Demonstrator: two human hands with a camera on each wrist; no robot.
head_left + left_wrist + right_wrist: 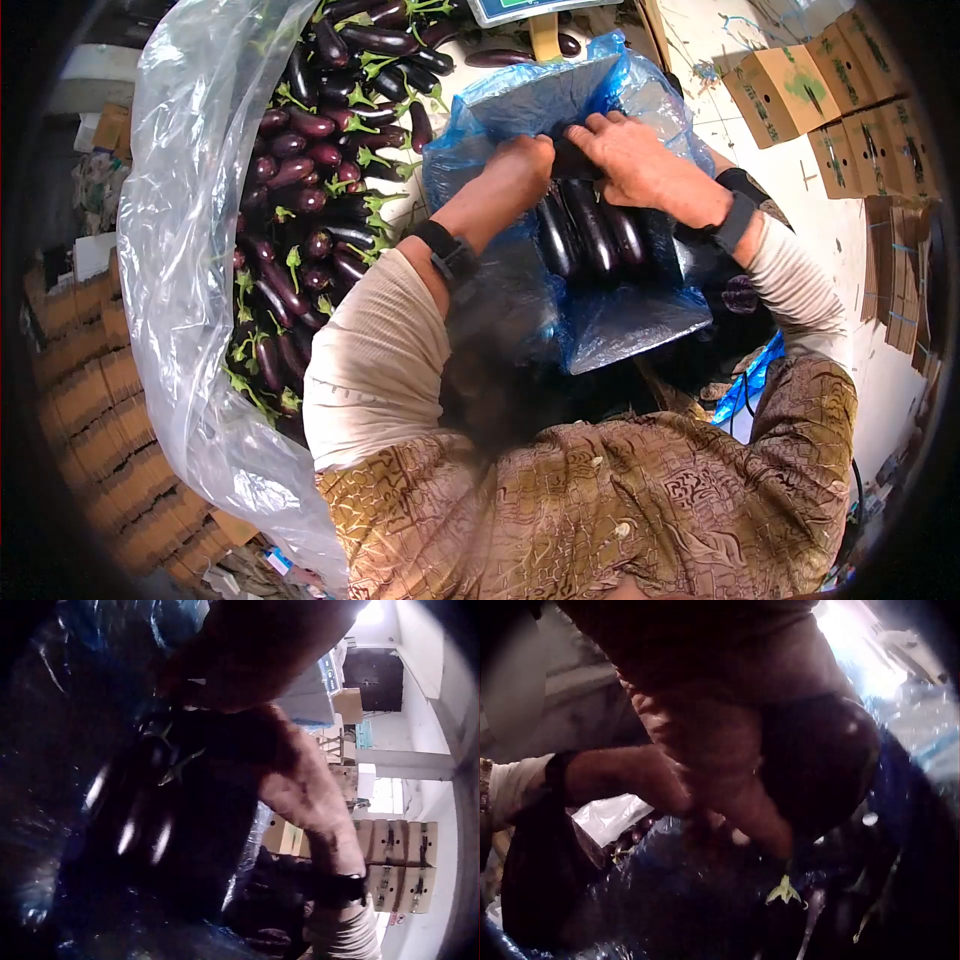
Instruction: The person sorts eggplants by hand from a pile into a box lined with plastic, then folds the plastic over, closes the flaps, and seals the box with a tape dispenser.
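A box lined with blue plastic [640, 325] holds several dark eggplants [592, 235] lying side by side. Over their upper ends, my right hand [630, 165] grips another dark eggplant [573, 162], its fingers bent over the top. My left hand [515, 175] is curled at the left end of that eggplant; its fingertips are mostly hidden. In the right wrist view the eggplant [825, 761] bulges beside my right hand [705, 735], and a green calyx [785, 891] shows below. The left wrist view is dark, with my right hand [304, 780] across from my left [262, 649].
Left of the box, many eggplants [300, 200] are heaped beside a clear plastic sheet [180, 240]. A scale [530, 8] stands beyond the box. Cartons [790, 95] are stacked at the right, and flattened cardboard [110, 420] lies at the far left.
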